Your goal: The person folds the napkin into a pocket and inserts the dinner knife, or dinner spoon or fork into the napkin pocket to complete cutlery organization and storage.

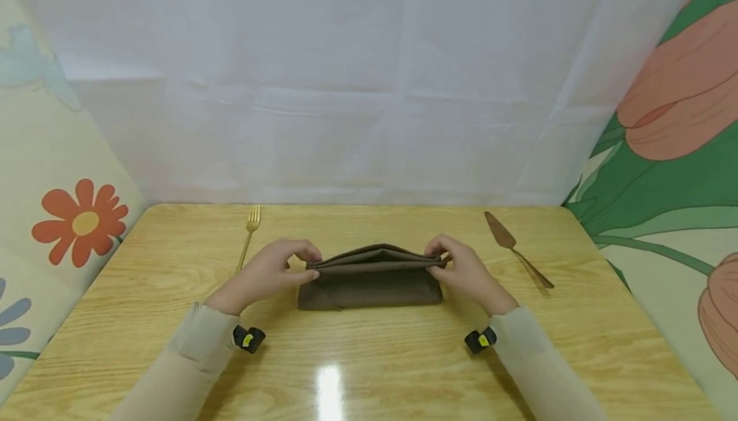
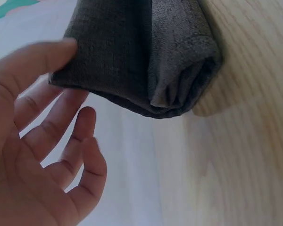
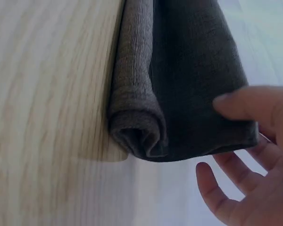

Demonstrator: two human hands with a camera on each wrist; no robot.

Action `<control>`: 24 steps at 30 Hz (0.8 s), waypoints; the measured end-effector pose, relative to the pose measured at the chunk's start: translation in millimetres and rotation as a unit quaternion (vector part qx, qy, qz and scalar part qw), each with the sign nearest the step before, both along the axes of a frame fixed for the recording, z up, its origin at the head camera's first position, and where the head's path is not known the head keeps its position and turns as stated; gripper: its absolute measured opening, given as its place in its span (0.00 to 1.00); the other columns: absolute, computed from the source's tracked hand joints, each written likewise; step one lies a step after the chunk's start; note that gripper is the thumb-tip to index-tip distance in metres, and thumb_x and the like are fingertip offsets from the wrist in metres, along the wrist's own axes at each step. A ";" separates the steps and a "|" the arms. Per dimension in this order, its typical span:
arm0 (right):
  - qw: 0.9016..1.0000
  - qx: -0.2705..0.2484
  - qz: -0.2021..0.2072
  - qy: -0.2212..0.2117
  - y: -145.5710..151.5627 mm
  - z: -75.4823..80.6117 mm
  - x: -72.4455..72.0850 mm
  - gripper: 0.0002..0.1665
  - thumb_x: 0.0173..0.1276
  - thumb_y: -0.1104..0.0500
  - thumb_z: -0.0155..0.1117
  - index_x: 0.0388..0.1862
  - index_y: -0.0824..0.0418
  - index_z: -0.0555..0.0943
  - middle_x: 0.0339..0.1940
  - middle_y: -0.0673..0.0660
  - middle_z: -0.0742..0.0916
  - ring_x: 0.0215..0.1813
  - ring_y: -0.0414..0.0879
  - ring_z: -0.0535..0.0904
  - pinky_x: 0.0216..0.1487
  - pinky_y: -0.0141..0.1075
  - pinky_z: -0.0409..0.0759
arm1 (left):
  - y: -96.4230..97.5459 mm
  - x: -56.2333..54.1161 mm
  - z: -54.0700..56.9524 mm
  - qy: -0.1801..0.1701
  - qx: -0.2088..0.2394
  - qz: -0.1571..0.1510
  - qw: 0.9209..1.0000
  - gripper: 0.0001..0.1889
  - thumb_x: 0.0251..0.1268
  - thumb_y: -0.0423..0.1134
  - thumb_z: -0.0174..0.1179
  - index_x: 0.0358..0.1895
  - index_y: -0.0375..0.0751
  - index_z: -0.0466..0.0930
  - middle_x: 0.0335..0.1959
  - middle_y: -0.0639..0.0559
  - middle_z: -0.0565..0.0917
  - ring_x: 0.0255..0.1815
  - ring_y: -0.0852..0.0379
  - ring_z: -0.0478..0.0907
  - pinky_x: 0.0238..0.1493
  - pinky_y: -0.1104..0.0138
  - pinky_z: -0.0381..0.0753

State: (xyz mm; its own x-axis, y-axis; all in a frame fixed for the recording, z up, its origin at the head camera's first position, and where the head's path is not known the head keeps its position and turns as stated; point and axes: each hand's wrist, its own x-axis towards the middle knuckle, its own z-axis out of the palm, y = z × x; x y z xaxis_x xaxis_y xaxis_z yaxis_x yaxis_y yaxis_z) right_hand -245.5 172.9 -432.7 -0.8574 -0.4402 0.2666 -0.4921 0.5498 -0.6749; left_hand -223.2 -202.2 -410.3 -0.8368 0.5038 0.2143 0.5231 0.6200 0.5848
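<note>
A dark brown cloth napkin (image 1: 371,289) lies across the middle of the table, folded into a long strip. Its near side is rolled over in layers, as the napkin's end (image 2: 179,70) shows in the left wrist view. My left hand (image 1: 277,267) pinches the raised far edge at the left corner, thumb on the near face and fingers behind. At the right corner my right hand (image 1: 464,272) pinches the same edge likewise; the right wrist view shows the rolled end of the napkin (image 3: 137,122) beside it. Between the hands the lifted edge bows upward in the middle.
A gold fork (image 1: 249,235) lies left of the napkin, its handle partly behind the left hand. To the right is a copper-coloured cake server (image 1: 513,241), lying slanted. A white cloth backdrop (image 1: 357,88) hangs behind the wooden table (image 1: 380,370), with flowered panels at both sides.
</note>
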 end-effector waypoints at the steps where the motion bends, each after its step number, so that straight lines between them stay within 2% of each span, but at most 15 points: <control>1: 1.000 0.009 0.002 0.000 -0.7 1.8 1.9 0.16 0.66 0.71 0.70 0.50 0.60 0.80 0.45 0.54 0.85 0.49 0.51 0.81 0.48 0.48 0.81 | 0.3 0.4 0.9 0.008 -0.006 -0.002 1.000 0.08 0.67 0.35 0.68 0.47 0.45 0.86 0.44 0.55 0.85 0.47 0.51 0.80 0.43 0.56 0.78; 5: 0.998 0.050 0.026 0.031 -1.5 5.3 6.5 0.19 0.66 0.69 0.70 0.56 0.62 0.83 0.47 0.56 0.85 0.47 0.49 0.81 0.44 0.43 0.83 | 1.6 1.7 3.0 0.033 -0.019 -0.008 0.999 0.08 0.68 0.33 0.67 0.48 0.44 0.88 0.44 0.55 0.86 0.46 0.53 0.80 0.44 0.55 0.80; 8: 0.994 0.068 0.049 0.063 0.0 5.4 9.7 0.15 0.66 0.69 0.71 0.51 0.61 0.87 0.44 0.53 0.84 0.42 0.45 0.79 0.40 0.41 0.83 | 1.6 2.6 2.0 0.040 -0.027 -0.011 0.999 0.07 0.66 0.31 0.68 0.43 0.46 0.89 0.42 0.56 0.86 0.46 0.52 0.81 0.50 0.52 0.80; 12: 0.991 0.083 0.063 0.087 2.5 4.4 15.6 0.12 0.64 0.70 0.72 0.44 0.59 0.88 0.42 0.50 0.82 0.41 0.42 0.78 0.41 0.40 0.83 | -0.5 5.5 -1.8 0.050 -0.044 -0.022 0.998 0.09 0.61 0.29 0.71 0.37 0.51 0.87 0.42 0.58 0.85 0.47 0.51 0.79 0.54 0.50 0.78; 17: 0.985 0.111 0.068 0.115 3.7 2.0 21.6 0.11 0.60 0.70 0.76 0.38 0.58 0.88 0.41 0.49 0.82 0.41 0.43 0.80 0.41 0.34 0.83 | -1.9 10.9 -4.6 0.039 -0.066 -0.040 0.996 0.12 0.57 0.30 0.74 0.31 0.54 0.84 0.41 0.62 0.84 0.47 0.53 0.78 0.54 0.50 0.77; 24: 0.968 0.176 0.077 0.162 2.8 -3.1 25.0 0.11 0.57 0.67 0.80 0.33 0.55 0.86 0.39 0.47 0.82 0.40 0.42 0.83 0.41 0.33 0.84 | -2.3 14.0 -7.6 0.048 -0.091 -0.064 0.993 0.13 0.53 0.33 0.77 0.28 0.55 0.82 0.36 0.67 0.82 0.42 0.59 0.76 0.49 0.57 0.78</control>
State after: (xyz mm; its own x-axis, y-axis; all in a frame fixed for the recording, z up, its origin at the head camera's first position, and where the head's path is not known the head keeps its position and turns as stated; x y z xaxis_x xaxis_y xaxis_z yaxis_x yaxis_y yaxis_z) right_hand -220.5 175.7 -435.8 -0.6706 -0.6684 0.3217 -0.7413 0.6207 -0.2554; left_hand -209.1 -204.5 -417.9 -0.7440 0.6420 0.1853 0.6518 0.6363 0.4126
